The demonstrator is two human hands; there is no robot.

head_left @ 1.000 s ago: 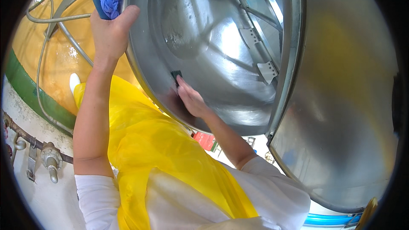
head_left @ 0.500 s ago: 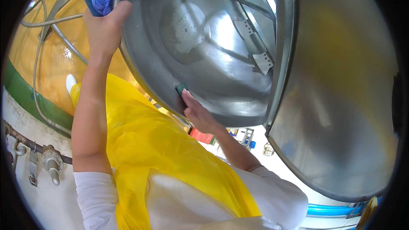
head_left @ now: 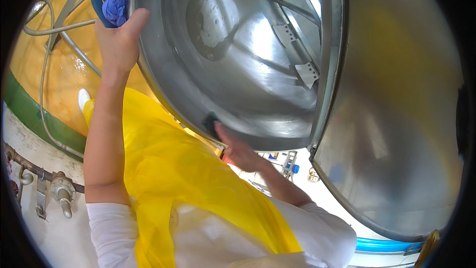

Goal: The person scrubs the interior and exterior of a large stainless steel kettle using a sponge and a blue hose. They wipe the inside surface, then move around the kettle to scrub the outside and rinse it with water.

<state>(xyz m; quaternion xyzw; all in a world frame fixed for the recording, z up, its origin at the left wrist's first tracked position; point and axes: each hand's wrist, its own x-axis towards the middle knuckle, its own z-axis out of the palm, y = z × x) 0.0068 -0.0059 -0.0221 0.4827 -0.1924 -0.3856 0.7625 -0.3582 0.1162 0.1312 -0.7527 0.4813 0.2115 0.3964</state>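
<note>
My left hand (head_left: 120, 40) is at the upper left edge of a large stainless steel kettle (head_left: 171, 69). Its thumb lies along the rim, and the other fingers are mostly hidden behind a curved blue handle-like piece (head_left: 97, 1) that it grips. A crumpled violet-blue cloth or glove (head_left: 114, 11) is tucked between that piece and the rim. On the near inner wall of the kettle, my right hand (head_left: 235, 151), slightly blurred, presses a dark green scouring pad (head_left: 211, 123) under its fingertips. Foamy liquid (head_left: 214, 22) sits in the kettle's bottom.
Metal mixer arms with white perforated scrapers (head_left: 307, 73) cross the kettle's right side. A big open steel lid (head_left: 386, 119) stands at right. A hose (head_left: 43, 84) and metal pipes run over the wet orange floor (head_left: 59, 77) at left. A pipe valve (head_left: 63, 193) is at lower left.
My right hand has slid the pad a little nearer to me along the inner wall. The left hand keeps its hold, and the whole view has shifted slightly.
</note>
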